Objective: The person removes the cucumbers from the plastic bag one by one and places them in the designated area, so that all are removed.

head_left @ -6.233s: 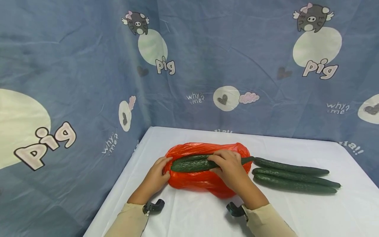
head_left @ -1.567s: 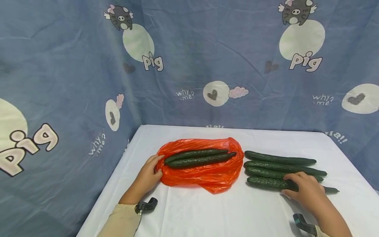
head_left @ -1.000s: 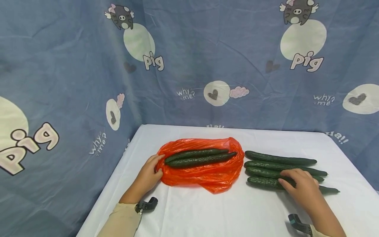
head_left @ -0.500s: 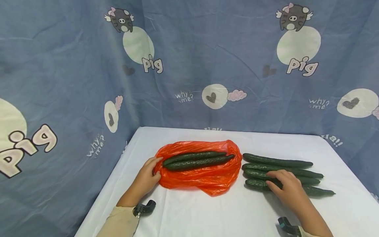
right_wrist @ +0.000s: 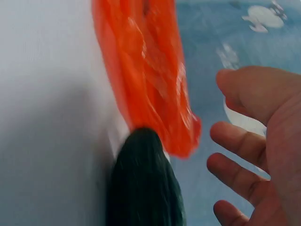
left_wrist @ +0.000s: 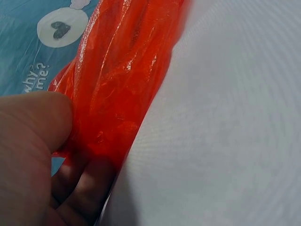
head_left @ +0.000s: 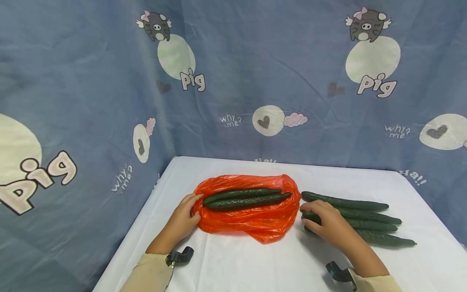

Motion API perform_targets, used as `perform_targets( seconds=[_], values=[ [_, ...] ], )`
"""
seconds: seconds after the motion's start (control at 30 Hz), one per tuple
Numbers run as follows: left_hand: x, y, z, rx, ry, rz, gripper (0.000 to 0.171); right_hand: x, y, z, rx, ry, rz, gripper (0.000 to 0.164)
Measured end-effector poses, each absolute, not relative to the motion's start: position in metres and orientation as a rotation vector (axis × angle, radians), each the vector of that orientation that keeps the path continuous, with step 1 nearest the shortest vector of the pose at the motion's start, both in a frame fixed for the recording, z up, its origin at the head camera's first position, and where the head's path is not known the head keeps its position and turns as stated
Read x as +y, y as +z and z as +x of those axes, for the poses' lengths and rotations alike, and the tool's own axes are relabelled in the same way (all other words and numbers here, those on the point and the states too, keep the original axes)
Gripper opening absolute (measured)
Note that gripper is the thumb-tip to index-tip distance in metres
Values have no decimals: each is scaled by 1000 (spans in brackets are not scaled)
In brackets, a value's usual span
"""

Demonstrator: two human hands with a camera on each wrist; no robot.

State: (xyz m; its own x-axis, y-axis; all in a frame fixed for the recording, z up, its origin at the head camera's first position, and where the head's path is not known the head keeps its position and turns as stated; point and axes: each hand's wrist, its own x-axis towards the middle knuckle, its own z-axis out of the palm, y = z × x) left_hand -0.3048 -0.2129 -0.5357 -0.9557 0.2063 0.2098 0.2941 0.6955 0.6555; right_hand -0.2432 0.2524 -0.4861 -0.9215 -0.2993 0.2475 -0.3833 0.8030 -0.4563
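Observation:
A red plastic bag (head_left: 251, 225) lies spread on the table with two dark green cucumbers (head_left: 244, 201) on it, side by side. My left hand (head_left: 180, 221) pinches the bag's left end; in the left wrist view the thumb (left_wrist: 40, 117) is on the near side of the film and the fingers are partly behind it. To the right of the bag lies a row of several cucumbers (head_left: 386, 239). Over the left ends of this row is my right hand (head_left: 330, 225), its fingers spread and holding nothing; the right wrist view shows a cucumber tip (right_wrist: 143, 160) beside them.
A white cloth (head_left: 255, 267) covers the table. Blue fabric (head_left: 233, 73) with pig prints hangs behind it and along the left side. A dark wrist camera (head_left: 339, 272) projects from the right wrist, close over the cloth.
Since the oldest frame, a cucumber my right hand held over the bag has joined the right-hand row. That hand has since let go and slid left along the row; my left hand stays put.

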Motion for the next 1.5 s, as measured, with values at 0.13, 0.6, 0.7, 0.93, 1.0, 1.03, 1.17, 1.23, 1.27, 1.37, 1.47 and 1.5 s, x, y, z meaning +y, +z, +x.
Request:
perform_targets(
  seconds=[0.13, 0.6, 0.7, 0.93, 1.0, 1.03, 1.17, 1.23, 1.27, 1.37, 1.47, 1.5],
  values=[
    [-213, -535, -305, -2773, -1099, -413, 57, 236, -483, -255, -2826, 750, 635, 36],
    [-208, -537, -301, -2786, -1110, -384, 58, 190, -472, -292, -2906, 644, 843, 40],
    [-207, -537, -302, -2781, -1106, -384, 58, 186, -472, -299, -2905, 700, 861, 40],
    [-209, -536, -301, -2780, -1075, -370, 58, 170, -469, -312, -2919, 734, 893, 40],
    [-209, -535, -301, -2784, -1079, -363, 58, 162, -468, -315, -2930, 729, 899, 41],
    [-210, -535, -300, -2788, -1081, -362, 58, 159, -467, -316, -2938, 740, 895, 41],
    [-211, -535, -299, -2782, -1085, -371, 58, 143, -467, -323, -2962, 817, 866, 42],
    [-212, -536, -300, -2778, -1086, -374, 58, 137, -468, -328, -2968, 861, 833, 42],
    [-212, -536, -300, -2778, -1085, -374, 58, 134, -469, -331, -2967, 877, 819, 42],
    [-212, -536, -300, -2779, -1085, -375, 58, 127, -474, -338, -2939, 897, 820, 40],
    [-212, -536, -301, -2783, -1094, -376, 58, 121, -482, -341, -2903, 897, 861, 41],
    [-212, -536, -301, -2785, -1097, -377, 58, 119, -485, -341, -2900, 894, 878, 42]
  ],
)
